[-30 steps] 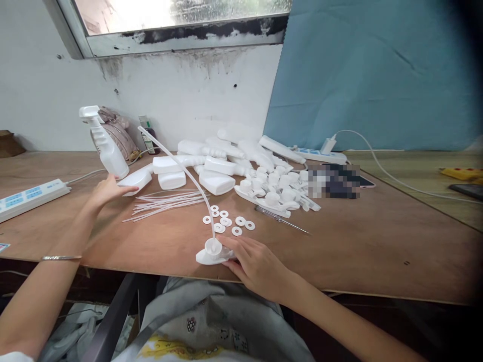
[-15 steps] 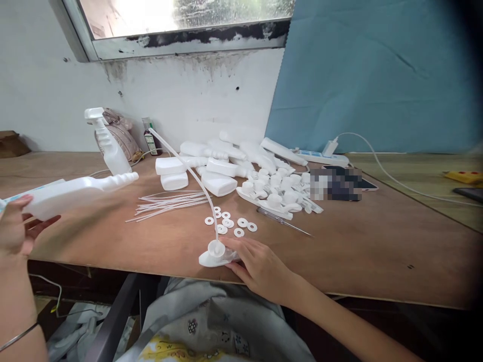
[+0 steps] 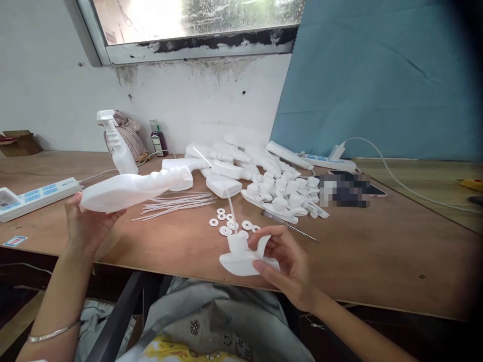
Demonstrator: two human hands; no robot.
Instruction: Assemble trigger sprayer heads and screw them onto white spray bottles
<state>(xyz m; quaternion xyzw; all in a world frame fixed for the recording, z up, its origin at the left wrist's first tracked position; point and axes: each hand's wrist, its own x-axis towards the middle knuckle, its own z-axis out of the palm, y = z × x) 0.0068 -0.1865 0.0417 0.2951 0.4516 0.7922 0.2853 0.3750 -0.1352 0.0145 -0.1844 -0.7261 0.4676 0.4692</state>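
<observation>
My left hand (image 3: 88, 221) is closed around the base of a white plastic spray bottle (image 3: 124, 192), held tilted with its open neck pointing right. In my right hand (image 3: 289, 261) is a white trigger spray head (image 3: 245, 262), gripped by its trigger end and turned upside down. A thin white dip tube (image 3: 231, 206) rises from its collar, leaning left. Bottle and spray head are apart. Beyond the spray head lie several small white ring washers (image 3: 225, 231). Loose white tubes (image 3: 177, 203) rest on the table below the bottle's neck.
White bottles (image 3: 222, 183) are heaped at the back, beside a pile of spray heads (image 3: 281, 193). A screwdriver (image 3: 294, 227) lies before them. An assembled spray bottle (image 3: 119, 146) stands back left, near a dark bottle (image 3: 158, 141). Power strips (image 3: 45, 193) lie left and back right; phones (image 3: 373, 189) sit right.
My left hand has brought the bottle rightward, nearer the middle. My right hand has lifted the spray head off the table and turned it, so its tube now points more away from me.
</observation>
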